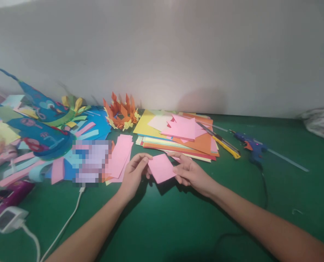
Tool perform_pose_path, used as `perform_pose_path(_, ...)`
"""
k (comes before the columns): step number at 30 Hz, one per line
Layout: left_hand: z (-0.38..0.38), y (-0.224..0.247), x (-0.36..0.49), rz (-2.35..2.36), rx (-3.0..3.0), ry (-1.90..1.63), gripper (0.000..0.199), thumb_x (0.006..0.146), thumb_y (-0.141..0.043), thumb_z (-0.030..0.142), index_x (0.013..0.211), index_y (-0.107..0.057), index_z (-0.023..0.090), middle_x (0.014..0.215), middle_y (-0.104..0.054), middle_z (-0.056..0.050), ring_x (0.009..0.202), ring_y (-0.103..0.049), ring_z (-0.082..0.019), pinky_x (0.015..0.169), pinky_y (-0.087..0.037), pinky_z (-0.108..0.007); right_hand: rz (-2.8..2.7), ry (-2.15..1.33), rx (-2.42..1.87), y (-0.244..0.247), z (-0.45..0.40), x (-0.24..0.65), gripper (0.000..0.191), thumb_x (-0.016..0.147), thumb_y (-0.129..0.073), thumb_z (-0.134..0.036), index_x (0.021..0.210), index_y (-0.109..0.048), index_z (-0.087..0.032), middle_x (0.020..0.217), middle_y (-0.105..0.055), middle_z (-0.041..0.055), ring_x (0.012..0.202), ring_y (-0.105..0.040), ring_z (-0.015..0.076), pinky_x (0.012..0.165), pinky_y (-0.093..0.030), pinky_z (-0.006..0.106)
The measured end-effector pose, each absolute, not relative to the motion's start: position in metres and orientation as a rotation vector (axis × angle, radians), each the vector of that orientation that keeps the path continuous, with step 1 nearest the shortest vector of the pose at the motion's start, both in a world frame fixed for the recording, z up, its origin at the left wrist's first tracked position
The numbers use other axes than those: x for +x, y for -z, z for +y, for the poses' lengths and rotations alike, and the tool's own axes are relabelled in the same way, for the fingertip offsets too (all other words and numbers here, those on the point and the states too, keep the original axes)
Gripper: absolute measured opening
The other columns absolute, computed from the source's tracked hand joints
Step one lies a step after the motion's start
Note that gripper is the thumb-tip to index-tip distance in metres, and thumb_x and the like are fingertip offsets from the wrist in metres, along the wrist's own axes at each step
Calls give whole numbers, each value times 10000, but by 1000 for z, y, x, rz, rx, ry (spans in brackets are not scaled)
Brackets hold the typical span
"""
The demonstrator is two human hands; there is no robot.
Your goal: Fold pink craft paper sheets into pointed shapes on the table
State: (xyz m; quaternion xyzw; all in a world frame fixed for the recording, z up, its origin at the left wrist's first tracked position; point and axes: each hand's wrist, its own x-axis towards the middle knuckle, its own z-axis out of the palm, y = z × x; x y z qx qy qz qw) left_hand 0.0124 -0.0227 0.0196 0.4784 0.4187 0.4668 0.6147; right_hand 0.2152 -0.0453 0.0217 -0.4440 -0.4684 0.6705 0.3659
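A pink paper square (162, 168) is held slightly above the green table, tilted with one corner toward me. My left hand (136, 173) pinches its upper left corner between thumb and fingers. At its right corner, my right hand (190, 173) grips the paper, thumb on top. Just beyond the hands lies a stack of coloured paper (178, 143), topped by pink pieces (181, 128). Pink strips (119, 156) rest to the left of my left hand.
An orange and yellow paper crown (121, 112), blue cone hats (46, 140) and a pixelated object with a white cable (71, 218) are on the left. A yellow cutter (224, 145) and a blue glue gun (253, 147) with its cord lie right. A pale wall (162, 54) stands behind.
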Motion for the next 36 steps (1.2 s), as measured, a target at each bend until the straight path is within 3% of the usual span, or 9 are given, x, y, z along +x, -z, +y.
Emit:
perform_pose_path(6,-21,-16,12,872,958,-1048,359,797,-629,453,1049,-566,205,743,-566,16,616,-539,-96,596,-471,-224,-1126,-1804,-962,-20,-45,216,565,800,-633,-451,1243,-390,-198,483,-437,-109,395,-281,52,402,-160,186)
perform_pose_path(14,-23,-19,14,848,936,-1000,314,758,-689,435,889,-566,178,705,-569,22,615,-564,-90,626,-500,-226,-1171,-1878,-928,-14,-48,216,602,794,-572,-611,1209,-439,-195,717,-599,-1,572,-512,94,529,-377,214)
perform_pose_path(21,-23,-17,9,891,1085,-959,263,753,-693,388,884,-615,173,771,-594,-15,659,-581,-118,675,-511,-267,-1009,-1776,-927,-9,-46,213,445,823,-553,-585,1032,-556,-192,876,-649,67,729,-588,147,618,-463,259)
perform_pose_path(25,-25,-16,8,969,1456,-944,203,785,-654,350,879,-627,172,821,-600,-42,734,-583,-148,698,-503,-271,-968,-1759,-931,-10,-45,214,518,848,-455,-633,1029,-616,-175,883,-670,93,842,-612,203,724,-483,321)
perform_pose_path(29,-26,-17,9,981,1847,-949,114,851,-563,278,891,-634,198,869,-611,-60,797,-582,-172,737,-481,-286,-1017,-1725,-964,-11,-44,216,553,858,-412,-646,1014,-640,-166,874,-680,94,849,-611,193,744,-471,310)
perform_pose_path(32,-24,-18,9,963,1978,-967,129,884,-498,230,847,-617,200,850,-610,-62,837,-575,-187,764,-456,-301,-1071,-1699,-968,-11,-45,216,563,855,-415,-648,897,-667,-147,890,-681,106,829,-603,185,710,-463,290)
perform_pose_path(36,-23,-17,8,1014,1998,-995,130,893,-471,200,815,-576,199,832,-602,-49,793,-565,-168,729,-436,-279,-1077,-1655,-995,-11,-45,214,446,805,-565,-588,839,-646,-151,809,-662,70,717,-587,151,658,-463,270)
